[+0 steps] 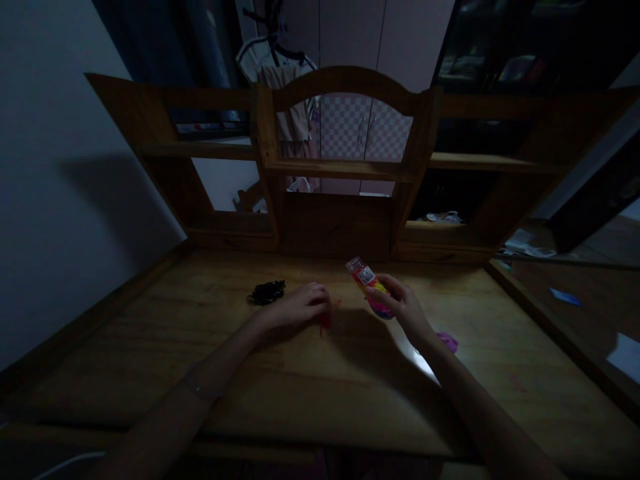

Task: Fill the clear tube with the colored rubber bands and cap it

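My right hand (404,308) grips a small clear plastic packet (367,277) with a white code label and red, yellow and pink colours inside. The packet is held tilted above the desk. My left hand (303,303) is low over the desk, its fingers curled down around a small red stringy thing (325,321), mostly hidden under the fingertips. Thin orange-red bits (337,303) lie just right of those fingers. A bundle of black loops (267,292) rests left of my left hand. Beside my right wrist lies a crumpled purple-pink item (449,341).
The wooden desk (280,393) has a raised edge on each side. Along its back stands a wooden shelf unit (340,170) with open compartments. A white wall (75,200) borders the left. Papers (527,243) and a blue item (565,297) lie beyond the right edge.
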### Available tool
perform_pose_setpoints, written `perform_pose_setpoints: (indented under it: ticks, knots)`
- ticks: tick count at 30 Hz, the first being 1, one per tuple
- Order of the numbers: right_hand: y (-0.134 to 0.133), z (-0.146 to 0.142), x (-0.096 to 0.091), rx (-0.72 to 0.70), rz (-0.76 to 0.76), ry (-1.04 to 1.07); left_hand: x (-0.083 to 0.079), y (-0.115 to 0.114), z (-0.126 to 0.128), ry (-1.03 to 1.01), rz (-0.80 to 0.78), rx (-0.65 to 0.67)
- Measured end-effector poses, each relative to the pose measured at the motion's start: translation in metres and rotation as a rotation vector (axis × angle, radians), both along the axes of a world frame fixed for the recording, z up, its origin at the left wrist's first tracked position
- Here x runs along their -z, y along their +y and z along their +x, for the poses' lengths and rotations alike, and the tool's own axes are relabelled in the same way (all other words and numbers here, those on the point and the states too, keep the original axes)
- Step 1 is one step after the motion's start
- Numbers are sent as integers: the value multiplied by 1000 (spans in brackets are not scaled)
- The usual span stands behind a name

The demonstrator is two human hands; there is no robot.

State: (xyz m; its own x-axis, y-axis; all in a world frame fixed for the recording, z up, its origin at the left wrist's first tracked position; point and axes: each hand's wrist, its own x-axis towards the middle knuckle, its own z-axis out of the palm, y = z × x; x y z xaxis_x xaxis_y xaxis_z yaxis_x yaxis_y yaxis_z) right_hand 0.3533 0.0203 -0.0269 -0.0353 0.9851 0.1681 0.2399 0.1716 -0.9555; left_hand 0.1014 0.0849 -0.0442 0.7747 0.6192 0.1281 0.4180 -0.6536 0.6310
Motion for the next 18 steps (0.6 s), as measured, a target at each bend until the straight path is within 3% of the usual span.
perform_pose_setpoints:
  ticks: [3, 7, 12, 18]
  knots:
    - [0, -1, 1, 4, 11, -1, -6, 0, -11, 14, -6, 36]
    - [0, -2, 1, -4, -2, 1, 0, 3, -19, 68, 3, -3]
    - [0, -5, 4, -11, 18, -5, 11, -9, -12, 66, -60, -104]
    - [1, -6, 9, -10, 23, -23, 6, -23, -3, 19, -66, -168]
